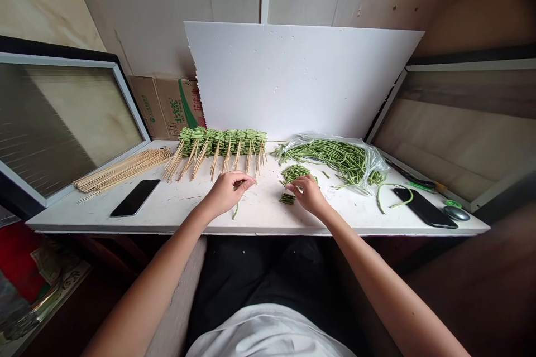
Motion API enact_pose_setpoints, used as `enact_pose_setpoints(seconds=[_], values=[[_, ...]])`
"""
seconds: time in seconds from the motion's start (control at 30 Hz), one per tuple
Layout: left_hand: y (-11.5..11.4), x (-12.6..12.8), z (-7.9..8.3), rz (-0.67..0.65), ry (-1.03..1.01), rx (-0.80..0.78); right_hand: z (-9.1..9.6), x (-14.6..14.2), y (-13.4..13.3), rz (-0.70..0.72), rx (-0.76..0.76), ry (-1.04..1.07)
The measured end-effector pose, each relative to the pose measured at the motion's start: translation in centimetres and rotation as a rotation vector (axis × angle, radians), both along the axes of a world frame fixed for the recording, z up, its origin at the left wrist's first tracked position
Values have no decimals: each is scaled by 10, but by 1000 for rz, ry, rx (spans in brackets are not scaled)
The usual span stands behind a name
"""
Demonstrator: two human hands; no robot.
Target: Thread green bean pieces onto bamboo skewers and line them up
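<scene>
My left hand [228,192] is closed in a pinch over the table, and a green long bean [235,211] hangs down from under its fingers. To the right, my right hand [309,194] has thumb and fingers drawn together beside a heap of short-cut bean pieces [296,170]. Whatever lies between those fingertips is too small to make out. Just below them a small row of cut bean pieces [287,198] lies side by side on the table. Behind my left hand are stacked bean skewers [221,142], their bare stick ends pointing toward me.
Loose bamboo sticks [121,170] and a black phone [135,198] lie at the left. Whole long beans [335,159] spill from a clear plastic bag [374,167] at the right, near a second phone [425,207]. A white foam board [301,78] stands behind the table [259,223].
</scene>
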State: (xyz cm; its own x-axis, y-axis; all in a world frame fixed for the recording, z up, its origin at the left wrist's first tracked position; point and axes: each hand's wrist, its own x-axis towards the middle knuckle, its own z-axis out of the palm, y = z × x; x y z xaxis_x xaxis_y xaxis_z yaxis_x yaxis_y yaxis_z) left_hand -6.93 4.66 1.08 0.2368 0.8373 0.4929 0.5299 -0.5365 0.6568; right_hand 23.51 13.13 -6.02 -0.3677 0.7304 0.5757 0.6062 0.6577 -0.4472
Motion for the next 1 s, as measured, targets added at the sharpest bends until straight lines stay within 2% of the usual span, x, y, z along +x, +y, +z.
enact_pose_setpoints(seconds=[0.17,0.27,0.33,0.43,0.57,0.7,1.0], values=[[-6,6,2,-14,68,-25,29,-8,-17,16,-178,171],[-13,15,4,-78,27,-101,42,-22,-38,159,-324,259],[-18,21,6,-108,-7,-138,47,-34,-53,255,-358,303],[-23,27,8,-135,-22,-148,50,-46,-68,319,-275,344],[-22,26,7,-134,-25,-159,52,-47,-69,278,-168,389],[-18,23,5,-91,-58,-117,54,-42,-66,244,-146,427],[-26,32,9,-111,13,45,55,-49,-77,352,-67,372]])
